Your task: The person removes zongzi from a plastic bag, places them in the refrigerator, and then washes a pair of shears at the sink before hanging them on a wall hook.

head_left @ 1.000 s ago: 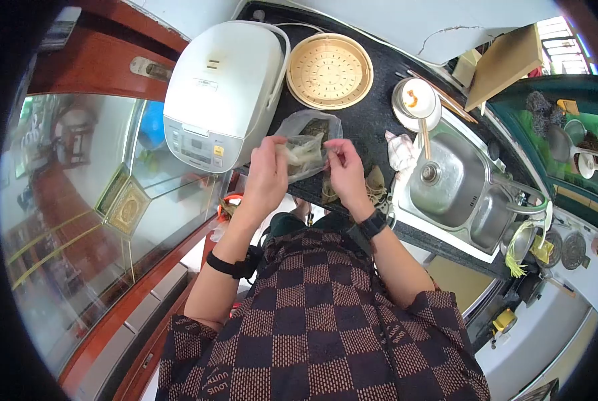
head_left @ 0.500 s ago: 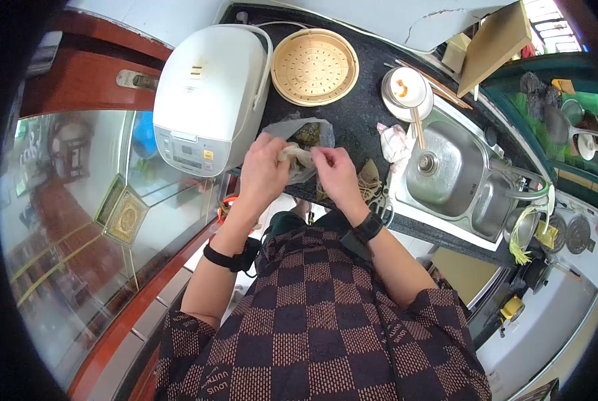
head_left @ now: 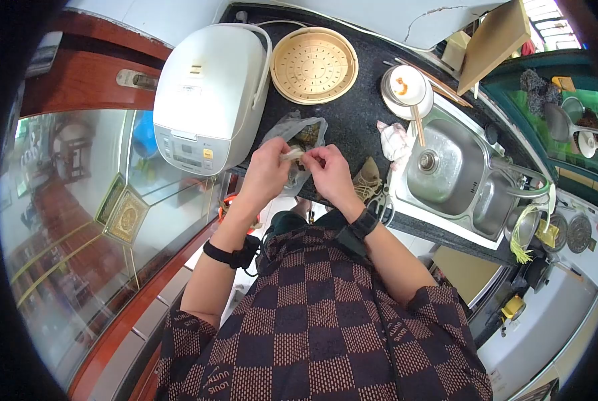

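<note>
A thin translucent plastic bag (head_left: 317, 127) lies on the dark counter with dark, leafy-looking contents inside. My left hand (head_left: 267, 167) is closed, pinching a pale, twisted piece that looks like a gathered part of the bag. Opposite it, my right hand (head_left: 329, 175) pinches the same pale piece with thumb and forefinger, the fingertips nearly meeting. Both hands cover part of the bag. Just right of my right hand, a brownish cone-shaped bundle with string (head_left: 368, 179) rests near the counter's edge, with scissors (head_left: 383, 204) beside it.
A white rice cooker (head_left: 208, 100) stands at left, next to a round bamboo steamer (head_left: 314, 65). Bowls (head_left: 406, 87) with chopsticks, a crumpled cloth (head_left: 394, 142) and a steel sink (head_left: 446, 167) are on the right. A glass-panelled door (head_left: 71, 200) is at far left.
My hands have drawn slightly closer together over the bag, and my right hand has shifted a little left. Both still pinch the pale piece.
</note>
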`<state>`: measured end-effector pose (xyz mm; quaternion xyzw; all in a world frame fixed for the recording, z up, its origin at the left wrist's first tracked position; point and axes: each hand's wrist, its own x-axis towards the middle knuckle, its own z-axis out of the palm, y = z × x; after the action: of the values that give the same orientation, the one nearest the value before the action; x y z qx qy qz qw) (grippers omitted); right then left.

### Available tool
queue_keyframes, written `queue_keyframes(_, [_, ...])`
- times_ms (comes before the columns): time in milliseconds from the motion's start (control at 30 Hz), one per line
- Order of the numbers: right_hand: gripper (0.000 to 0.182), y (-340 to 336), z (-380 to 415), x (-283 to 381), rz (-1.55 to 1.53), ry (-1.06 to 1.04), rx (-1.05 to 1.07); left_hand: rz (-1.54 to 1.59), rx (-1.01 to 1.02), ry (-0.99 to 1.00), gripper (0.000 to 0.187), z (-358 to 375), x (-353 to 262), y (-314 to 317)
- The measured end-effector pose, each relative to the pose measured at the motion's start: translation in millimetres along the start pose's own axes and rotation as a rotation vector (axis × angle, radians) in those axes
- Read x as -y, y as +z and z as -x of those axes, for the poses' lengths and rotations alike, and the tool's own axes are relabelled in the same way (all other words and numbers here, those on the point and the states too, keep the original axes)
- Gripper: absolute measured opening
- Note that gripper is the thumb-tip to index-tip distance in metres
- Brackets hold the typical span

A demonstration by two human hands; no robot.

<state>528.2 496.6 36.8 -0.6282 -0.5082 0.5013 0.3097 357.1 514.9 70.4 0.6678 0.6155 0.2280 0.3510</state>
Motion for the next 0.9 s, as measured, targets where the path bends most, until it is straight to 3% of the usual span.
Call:
queue_keyframes(67, [0.019, -0.6, -0.9, -3.8, 0.023, -0.015, 0.043, 0.037, 0.094, -0.058, 0.014, -1.7, -7.1, -2.1])
queue_keyframes(167, [0.019, -1.9, -0.7, -2.2, -0.001, -0.025, 0.133, -0.035, 0.078, 0.035, 0.017, -3.5, 2.1, 8.4])
queue_keyframes(267, [0.019, -5.1, -1.3, -1.0, -0.050, -0.105, 0.201, -0.062, 0.003, -0.054, 0.020, -9.6, 8.3, 10.5])
queue_keyframes(467, [0.026, -10.6, -0.8, -12.5, -0.108, -0.093, 0.133, -0.153, -0.041, 0.025, 0.017, -17.0, 4.4, -0.9])
queue_keyframes(633, [0.032, -9.6, -0.9, -31.4, -0.220, 0.018, 0.185, -0.198, -0.034, -0.065, 0.019, -9.9, 11.1, 3.1])
queue_keyframes(800, [0.034, -16.1, -3.8, -29.3, -0.511, 0.286, 0.319, -0.202, -0.012, -0.179, 0.026, -8.4, 20.1, -0.7])
queue_keyframes(900, [0.040, -14.0, -4.7, -22.8, -0.577, 0.314, 0.264, -0.167, -0.046, -0.246, 0.022, -6.4, 7.3, -3.2])
